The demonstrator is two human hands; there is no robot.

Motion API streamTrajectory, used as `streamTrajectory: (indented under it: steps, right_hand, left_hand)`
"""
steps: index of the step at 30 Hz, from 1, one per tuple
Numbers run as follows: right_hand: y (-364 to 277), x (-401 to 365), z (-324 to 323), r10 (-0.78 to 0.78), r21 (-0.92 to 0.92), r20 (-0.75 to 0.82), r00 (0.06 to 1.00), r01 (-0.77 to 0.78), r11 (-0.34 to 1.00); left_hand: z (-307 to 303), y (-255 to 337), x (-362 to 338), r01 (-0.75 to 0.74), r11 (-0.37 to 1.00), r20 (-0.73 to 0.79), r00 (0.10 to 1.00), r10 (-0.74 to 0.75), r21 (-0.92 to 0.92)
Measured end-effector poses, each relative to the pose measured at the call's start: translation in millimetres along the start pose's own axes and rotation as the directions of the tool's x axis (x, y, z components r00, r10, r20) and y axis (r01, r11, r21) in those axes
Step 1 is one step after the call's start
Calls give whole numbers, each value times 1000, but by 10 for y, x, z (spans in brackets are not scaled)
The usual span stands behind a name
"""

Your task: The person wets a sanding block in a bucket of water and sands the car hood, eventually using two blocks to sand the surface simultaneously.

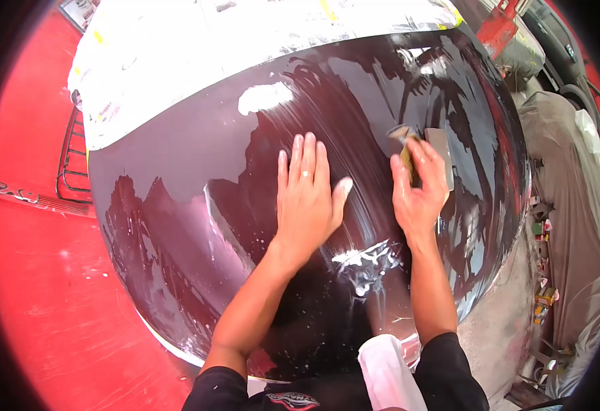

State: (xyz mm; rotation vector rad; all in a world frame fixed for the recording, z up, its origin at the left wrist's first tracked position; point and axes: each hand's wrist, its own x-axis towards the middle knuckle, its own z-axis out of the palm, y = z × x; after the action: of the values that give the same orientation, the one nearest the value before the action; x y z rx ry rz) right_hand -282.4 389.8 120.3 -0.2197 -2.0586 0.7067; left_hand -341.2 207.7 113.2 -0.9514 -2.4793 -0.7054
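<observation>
A wet, dark car hood [170, 240] with streaks, drips and reflections spreads beneath both hands. My left hand [305, 198] lies flat on its middle, fingers stretched forward and the thumb apart; a ring shows on one finger, and nothing is held. To the right, my right hand [421, 192] curls its fingers around a small yellowish-brown pad [410, 159], whose exact kind is partly hidden by the fingers. A grey, shiny tip shows beyond that hand. White foamy liquid [365, 264] sits on the hood between my forearms.
White masking sheet [197, 48] covers the car beyond the hood. A white cloth [389, 373] hangs near my body. Red floor [53, 274] lies to the left, with a black metal rack [74, 154]. A grey-brown cover [567, 205] drapes something large at right, beside small boxes [545, 296].
</observation>
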Motion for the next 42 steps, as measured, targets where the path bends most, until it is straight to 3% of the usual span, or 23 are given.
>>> streamTrajectory:
  steps: [2, 5, 8, 10, 11, 13, 15, 19, 22, 24, 25, 27, 30, 32, 33, 35, 38, 40, 42]
  right_hand:
    - [85, 12, 235, 89, 37, -180, 980, -84, 996]
    - [240, -92, 293, 262, 199, -264, 928, -213, 957]
    - [274, -108, 217, 295, 221, -288, 911, -237, 946]
    - [303, -91, 190, 309, 232, -282, 908, -247, 941]
    - [332, -78, 174, 327, 242, -292, 899, -261, 934]
    - [360, -44, 146, 423, 345, -334, 843, -308, 887]
    - [397, -48, 120, 441, 345, -346, 828, -324, 881]
    - [401, -17, 94, 423, 326, -355, 834, -314, 892]
    - [437, -33, 99, 342, 289, -378, 860, -242, 926]
    - [433, -31, 87, 343, 280, -359, 868, -250, 927]
    - [403, 2, 58, 344, 264, -351, 871, -261, 929]
    - [315, 30, -17, 198, 129, -248, 948, -170, 977]
    - [163, 62, 63, 32, 155, 34, 999, -37, 987]
    - [128, 128, 256, -138, 179, 236, 962, 96, 979]
    - [132, 237, 352, -147, 165, 245, 958, 108, 980]
    - [167, 492, 548, -319, 126, 341, 884, 293, 948]
    - [273, 794, 858, -315, 137, 354, 880, 285, 949]
    - [269, 872, 892, -327, 135, 410, 851, 299, 945]
    - [234, 905, 883, -244, 94, 471, 848, 227, 969]
  left_hand:
    - [97, -207, 330, 12, 997, 10, 1000, -12, 70]
    - [205, -736, 1173, -32, 967, 6, 999, 31, 251]
    - [407, -1281, 1817, -50, 955, 117, 993, 16, 292]
    - [447, -1264, 1944, -298, 934, 250, 936, 246, 197]
    - [481, -1242, 1963, -315, 927, 265, 929, 257, 204]
    - [332, -949, 1796, -334, 924, 379, 892, 247, 183]
    - [387, -660, 1481, -446, 883, 369, 853, 370, 145]
    - [220, 90, 780, -425, 905, 441, 815, 377, 13]
    - [181, 621, 105, -439, 883, 510, 728, 458, -166]
    - [175, 774, -178, -443, 875, 491, 728, 479, -197]
    - [165, 819, -230, -400, 893, 438, 779, 450, -205]
    - [152, 859, -322, -353, 907, 359, 836, 416, -229]
    - [123, 760, -399, -297, 841, 329, 821, 467, -453]
    - [151, 736, -411, -279, 829, 297, 839, 456, -484]
    - [179, 738, -412, -257, 818, 279, 852, 443, -515]
    - [208, 726, -415, -251, 800, 285, 842, 458, -544]
    - [189, 728, -411, -320, 885, 313, 849, 426, -337]
    - [218, 751, -424, -304, 888, 297, 862, 411, -346]
    - [220, 725, -405, -298, 895, 329, 853, 406, -333]
